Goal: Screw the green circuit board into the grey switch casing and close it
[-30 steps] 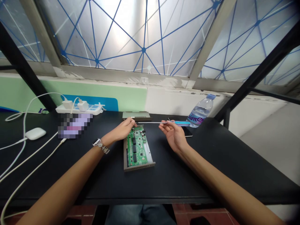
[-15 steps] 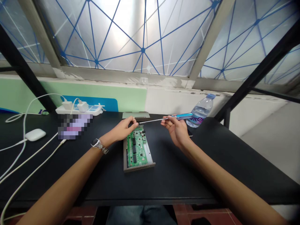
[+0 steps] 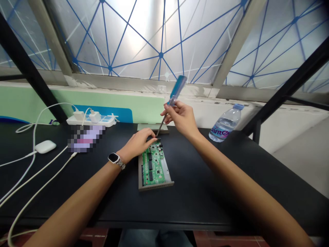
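A green circuit board (image 3: 155,166) lies in an open grey metal case (image 3: 156,187) on the black desk. My right hand (image 3: 182,118) grips a screwdriver (image 3: 177,90) with a blue, partly clear handle pointing up and to the right. Its metal shaft slants down to the far end of the board, where the tip meets my left fingertips. My left hand (image 3: 140,142) is closed in a pinch at that end, and whatever is between thumb and finger is too small to make out. Just behind lies a flat grey metal cover (image 3: 164,129).
At the right stands a water bottle (image 3: 226,123). A white power strip (image 3: 110,120) with plugs sits at the back left. White cables (image 3: 38,181) run over the desk's left side, near a white earbud case (image 3: 45,146) and a pixelated purple item (image 3: 87,139).
My right hand has moved up and left, swinging the screwdriver from nearly level to steeply upright. My left hand stays at the board's far end. The view has shifted slightly.
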Motion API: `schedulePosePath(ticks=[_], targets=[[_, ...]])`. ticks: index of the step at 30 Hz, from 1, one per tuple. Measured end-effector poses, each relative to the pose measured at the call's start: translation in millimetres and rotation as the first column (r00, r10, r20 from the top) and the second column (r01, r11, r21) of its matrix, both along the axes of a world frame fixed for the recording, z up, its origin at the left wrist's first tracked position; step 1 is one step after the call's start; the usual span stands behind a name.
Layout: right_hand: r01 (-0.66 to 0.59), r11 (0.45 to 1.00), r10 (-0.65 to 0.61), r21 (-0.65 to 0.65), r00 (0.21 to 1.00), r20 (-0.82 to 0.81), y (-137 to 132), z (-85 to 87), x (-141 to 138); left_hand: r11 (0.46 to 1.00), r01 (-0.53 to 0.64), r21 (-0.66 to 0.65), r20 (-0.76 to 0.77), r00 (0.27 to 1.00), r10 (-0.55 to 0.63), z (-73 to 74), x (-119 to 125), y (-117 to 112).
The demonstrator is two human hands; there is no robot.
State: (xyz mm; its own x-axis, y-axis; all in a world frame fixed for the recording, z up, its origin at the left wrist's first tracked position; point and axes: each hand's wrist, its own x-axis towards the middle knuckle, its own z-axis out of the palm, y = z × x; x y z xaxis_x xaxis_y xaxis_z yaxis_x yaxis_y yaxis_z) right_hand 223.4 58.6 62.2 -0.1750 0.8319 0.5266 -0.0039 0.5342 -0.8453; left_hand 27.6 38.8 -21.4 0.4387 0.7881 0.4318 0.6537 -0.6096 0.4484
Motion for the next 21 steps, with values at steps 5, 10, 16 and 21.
schedulePosePath(ticks=[5, 10, 16, 21], targets=[[0.017, 0.987, -0.05, 0.16, 0.977, 0.208, 4.4, -1.2, -20.9, 1.0, -0.031, 0.0, 0.003, 1.0, 0.031, -1.2, 5.5, 3.2], [0.018, 0.985, -0.068, 0.17, 0.953, 0.294, 6.4, -13.1, -20.8, 1.0, 0.004, -0.003, -0.012, 1.0, -0.004, -2.6, 5.1, 7.0], [-0.005, 0.983, -0.053, 0.184, 0.949, 0.312, 5.0, -20.8, -16.9, 0.999, -0.032, -0.027, -0.032, 0.999, 0.031, -4.0, 7.2, 7.8], [-0.017, 0.98, -0.043, 0.197, 0.953, 0.299, 6.0, -24.4, -16.2, 0.999, -0.033, -0.042, 0.0, 0.999, 0.033, -5.8, 6.7, 10.1]])
